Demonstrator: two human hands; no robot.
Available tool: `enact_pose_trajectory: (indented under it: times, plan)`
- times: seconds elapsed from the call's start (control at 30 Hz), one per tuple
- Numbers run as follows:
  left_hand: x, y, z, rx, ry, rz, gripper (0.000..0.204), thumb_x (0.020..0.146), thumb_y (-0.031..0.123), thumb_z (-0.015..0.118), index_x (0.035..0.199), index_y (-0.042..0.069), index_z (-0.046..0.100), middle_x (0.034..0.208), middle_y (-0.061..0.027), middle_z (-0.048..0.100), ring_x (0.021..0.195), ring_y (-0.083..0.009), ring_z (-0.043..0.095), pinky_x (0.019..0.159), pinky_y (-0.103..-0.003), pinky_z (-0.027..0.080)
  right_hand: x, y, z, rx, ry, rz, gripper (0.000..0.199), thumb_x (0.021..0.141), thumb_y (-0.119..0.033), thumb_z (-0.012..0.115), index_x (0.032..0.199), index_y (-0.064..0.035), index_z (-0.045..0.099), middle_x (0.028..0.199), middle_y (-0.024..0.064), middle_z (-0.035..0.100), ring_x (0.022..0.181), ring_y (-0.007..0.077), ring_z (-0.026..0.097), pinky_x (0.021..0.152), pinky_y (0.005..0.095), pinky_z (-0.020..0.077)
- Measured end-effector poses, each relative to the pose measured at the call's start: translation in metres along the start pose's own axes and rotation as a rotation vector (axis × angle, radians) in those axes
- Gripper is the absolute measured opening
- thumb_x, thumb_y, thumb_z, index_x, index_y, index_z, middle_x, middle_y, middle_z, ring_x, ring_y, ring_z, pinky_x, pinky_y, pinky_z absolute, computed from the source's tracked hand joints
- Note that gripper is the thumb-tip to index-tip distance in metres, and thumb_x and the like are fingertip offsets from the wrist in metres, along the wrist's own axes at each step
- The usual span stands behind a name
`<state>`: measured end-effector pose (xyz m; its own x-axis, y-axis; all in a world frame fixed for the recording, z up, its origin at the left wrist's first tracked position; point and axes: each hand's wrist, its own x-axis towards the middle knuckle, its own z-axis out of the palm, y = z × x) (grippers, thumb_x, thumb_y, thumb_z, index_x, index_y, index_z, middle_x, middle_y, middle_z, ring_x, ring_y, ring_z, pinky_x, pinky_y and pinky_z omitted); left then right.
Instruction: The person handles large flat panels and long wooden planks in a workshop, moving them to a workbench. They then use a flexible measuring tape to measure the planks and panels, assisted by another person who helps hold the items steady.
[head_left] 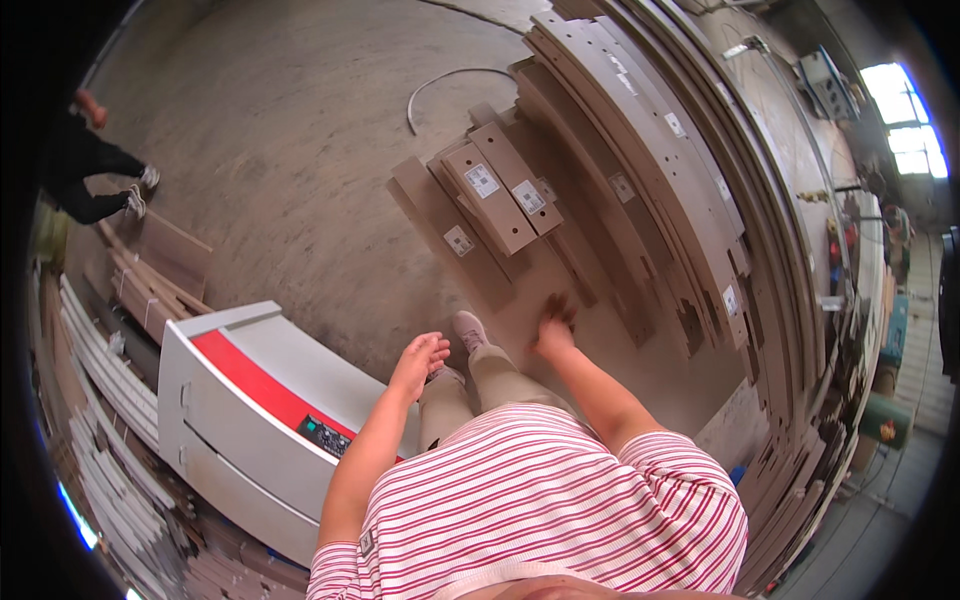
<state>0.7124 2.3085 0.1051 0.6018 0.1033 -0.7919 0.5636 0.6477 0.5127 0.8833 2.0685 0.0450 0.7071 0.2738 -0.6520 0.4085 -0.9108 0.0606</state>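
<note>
My left hand (419, 365) hangs in the air beside the grey and white machine cabinet (250, 415), holding nothing, its fingers loosely bent. In front of my body, my right hand (555, 325) is slightly blurred, with its fingers spread and no object visible in it. It is nearest to the brown boards ahead. A short brown board (480, 185) with a white label and round holes lies on a low stack, and a similar labelled board (515, 180) lies alongside it. Another labelled board (440, 225) is lower, at the stack's left side.
Long brown panels (650, 130) are stacked high on the right. The cabinet has a red stripe (260, 375) and a small control panel (325, 435). Pale strips (110, 370) are piled at far left, near another person (90, 165). A thin curved strip (425, 90) lies on the concrete floor.
</note>
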Motion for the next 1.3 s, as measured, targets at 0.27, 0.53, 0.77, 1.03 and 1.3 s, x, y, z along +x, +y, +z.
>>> enact_pose_trajectory:
  times: [0.27,0.53,0.77,1.03,1.3]
  plan:
    - [0.002,0.008,-0.032,0.068,-0.043,-0.048,0.037,0.092,0.03,0.048,0.118,0.004,0.048,0.108,-0.0068,0.057,0.093,-0.0126,0.055,0.078,-0.025,0.045,0.004,-0.001,-0.018,0.082,0.027,0.04,0.14,0.043,-0.044,0.086,0.14,0.0,-0.004,0.144,0.0255,-0.012,0.13,0.0529,0.005,0.094,0.053,0.0402]
    - [0.035,0.01,-0.028,0.142,-0.039,-0.049,0.035,0.093,0.027,0.047,0.119,0.004,0.047,0.109,-0.0072,0.057,0.095,-0.0142,0.055,0.079,-0.027,0.044,0.004,-0.015,-0.032,-0.001,-0.075,0.106,0.139,0.043,-0.044,0.086,0.141,-0.0008,-0.004,0.145,0.0243,-0.013,0.13,0.0519,0.005,0.095,0.0525,0.0395]
    - [0.072,0.029,0.003,0.241,-0.091,-0.059,0.037,0.093,0.028,0.047,0.12,0.004,0.047,0.112,-0.0081,0.056,0.096,-0.014,0.055,0.081,-0.027,0.043,0.002,-0.003,-0.017,0.113,0.005,0.025,0.136,0.047,-0.04,0.085,0.14,0.0008,-0.005,0.146,0.0213,-0.012,0.131,0.0511,-0.001,0.101,0.056,0.0299]
    - [0.094,0.044,0.014,0.211,-0.052,-0.085,0.041,0.092,0.027,0.046,0.125,0.003,0.043,0.116,-0.0089,0.054,0.097,-0.0147,0.055,0.08,-0.026,0.045,0.022,-0.082,-0.032,0.54,0.262,0.069,0.101,0.058,-0.048,0.075,0.132,0.0023,0.028,0.136,0.0244,0.03,0.127,0.0369,0.029,0.103,0.0474,0.0282]
    - [0.084,0.047,0.009,0.172,-0.02,-0.088,0.041,0.092,0.025,0.047,0.125,0.001,0.042,0.116,-0.0102,0.054,0.096,-0.0154,0.055,0.078,-0.025,0.045,-0.033,0.01,0.026,0.363,0.077,0.113,0.084,0.066,-0.04,0.072,0.127,0.0,0.033,0.131,0.0226,0.034,0.124,0.035,0.033,0.103,0.0444,0.0293]
